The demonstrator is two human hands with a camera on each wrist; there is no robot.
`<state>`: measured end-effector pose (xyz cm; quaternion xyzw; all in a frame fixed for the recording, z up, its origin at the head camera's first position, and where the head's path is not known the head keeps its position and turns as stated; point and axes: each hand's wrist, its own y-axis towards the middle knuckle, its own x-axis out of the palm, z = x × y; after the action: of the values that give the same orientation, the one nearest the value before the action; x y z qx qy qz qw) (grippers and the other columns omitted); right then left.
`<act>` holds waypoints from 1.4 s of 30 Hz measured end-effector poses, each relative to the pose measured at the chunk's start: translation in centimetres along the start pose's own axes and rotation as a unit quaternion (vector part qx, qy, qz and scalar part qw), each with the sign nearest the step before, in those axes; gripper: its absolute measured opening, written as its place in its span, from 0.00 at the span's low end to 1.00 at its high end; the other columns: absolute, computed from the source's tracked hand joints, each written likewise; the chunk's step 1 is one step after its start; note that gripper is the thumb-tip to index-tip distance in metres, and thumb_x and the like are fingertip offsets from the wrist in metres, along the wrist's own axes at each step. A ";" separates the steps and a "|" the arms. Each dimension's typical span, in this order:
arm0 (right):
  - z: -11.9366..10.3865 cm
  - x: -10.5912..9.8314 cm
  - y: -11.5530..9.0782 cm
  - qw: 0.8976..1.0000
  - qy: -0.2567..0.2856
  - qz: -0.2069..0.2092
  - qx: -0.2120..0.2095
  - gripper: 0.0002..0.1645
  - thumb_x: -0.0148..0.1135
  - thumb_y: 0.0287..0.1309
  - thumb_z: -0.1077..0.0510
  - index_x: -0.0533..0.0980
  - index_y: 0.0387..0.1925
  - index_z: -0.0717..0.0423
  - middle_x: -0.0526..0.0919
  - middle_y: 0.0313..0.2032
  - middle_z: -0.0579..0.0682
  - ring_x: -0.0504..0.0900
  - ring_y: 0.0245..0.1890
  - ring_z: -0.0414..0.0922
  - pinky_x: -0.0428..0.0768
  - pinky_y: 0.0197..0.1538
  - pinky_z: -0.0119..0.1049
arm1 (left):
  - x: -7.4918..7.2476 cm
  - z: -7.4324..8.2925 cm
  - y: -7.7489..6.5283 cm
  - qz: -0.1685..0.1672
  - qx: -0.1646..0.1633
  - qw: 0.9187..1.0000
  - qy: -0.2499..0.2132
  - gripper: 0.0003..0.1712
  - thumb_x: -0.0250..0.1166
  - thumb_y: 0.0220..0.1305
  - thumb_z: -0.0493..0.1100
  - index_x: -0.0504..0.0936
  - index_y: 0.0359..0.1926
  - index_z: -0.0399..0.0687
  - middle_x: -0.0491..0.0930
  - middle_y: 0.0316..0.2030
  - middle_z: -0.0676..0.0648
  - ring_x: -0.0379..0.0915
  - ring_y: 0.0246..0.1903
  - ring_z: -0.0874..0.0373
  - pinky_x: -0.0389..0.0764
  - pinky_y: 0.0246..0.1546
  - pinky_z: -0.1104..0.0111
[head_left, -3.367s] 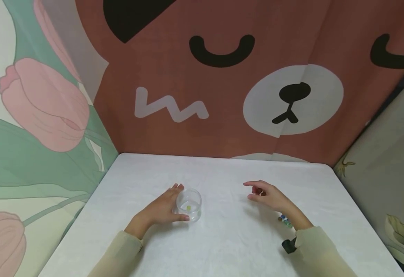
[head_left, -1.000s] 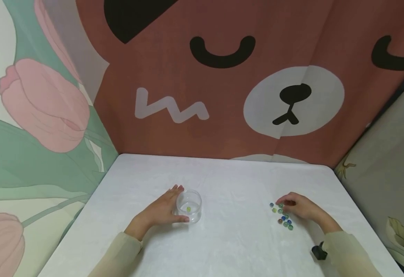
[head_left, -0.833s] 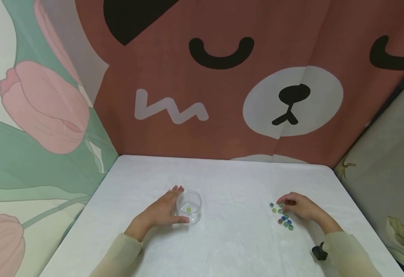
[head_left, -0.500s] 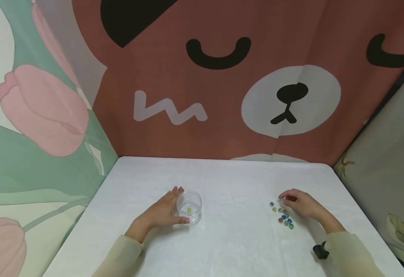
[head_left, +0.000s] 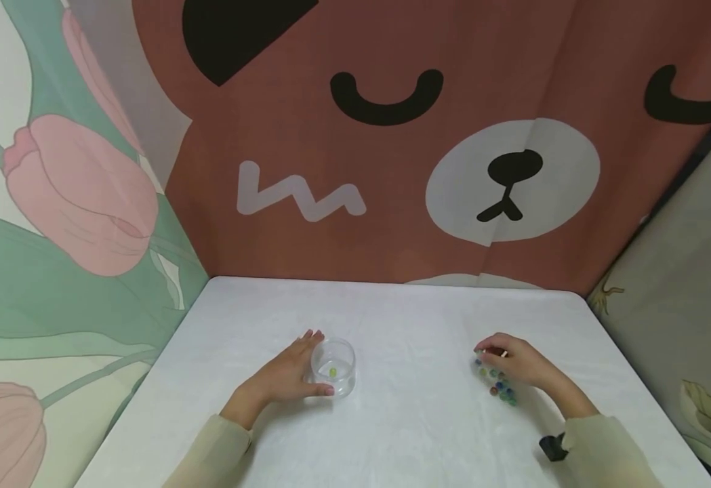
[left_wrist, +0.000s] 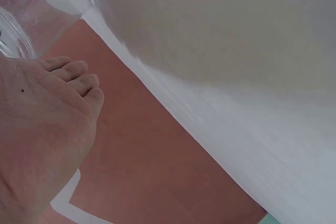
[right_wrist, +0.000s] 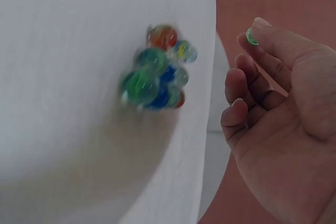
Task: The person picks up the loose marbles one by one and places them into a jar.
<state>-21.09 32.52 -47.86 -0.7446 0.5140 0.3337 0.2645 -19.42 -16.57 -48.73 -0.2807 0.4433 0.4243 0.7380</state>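
One green marble [right_wrist: 252, 36], right hand [right_wrist: 287, 116] pinching, clearest in right-wrist view

Place: draped booth [head_left: 355, 163]; room type undetermined.
Bear backdrop [head_left: 392, 163]: behind.
Floral drapes [head_left: 93, 196]: both sides.
Surface [head_left: 404, 420]: white.

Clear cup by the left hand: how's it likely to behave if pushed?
The clear cup will probably slide before it tips: it's squat and upright on the flat white table. Its walls look stiff, so likely little give; glass or plastic, can't tell. The yellow-green marble inside looks round and loose, so it may roll about.
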 end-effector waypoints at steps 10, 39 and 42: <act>-1.0 0.5 0.4 0.999 -0.002 0.007 -0.050 0.14 0.65 0.68 0.53 0.83 0.49 0.55 0.79 0.37 0.41 0.74 0.37 0.34 0.79 0.39 0.31 | -0.1 -0.1 0.1 -0.005 0.000 1.000 -0.002 0.67 0.67 0.53 0.76 0.52 0.79 0.41 0.51 0.79 0.40 0.43 0.79 0.45 0.54 0.77 0.47; -3.9 2.8 1.9 0.992 0.015 0.007 -0.125 0.13 0.66 0.67 0.53 0.83 0.47 0.56 0.79 0.36 0.38 0.73 0.35 0.33 0.77 0.37 0.29 | -0.2 -0.1 0.1 -0.004 0.004 1.000 -0.006 0.69 0.66 0.51 0.79 0.53 0.79 0.40 0.52 0.78 0.40 0.43 0.79 0.45 0.52 0.78 0.49; -4.2 3.1 2.0 0.991 0.020 0.009 -0.131 0.12 0.66 0.67 0.54 0.83 0.47 0.57 0.79 0.35 0.38 0.73 0.35 0.33 0.77 0.36 0.28 | -0.2 -0.1 0.1 -0.002 0.004 1.000 -0.005 0.68 0.66 0.52 0.78 0.53 0.79 0.40 0.53 0.78 0.40 0.44 0.79 0.45 0.52 0.78 0.49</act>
<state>-21.30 26.91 -47.64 -0.7749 0.4779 0.3851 0.1512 -19.57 -16.67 -48.61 -0.2762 0.4407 0.4222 0.7425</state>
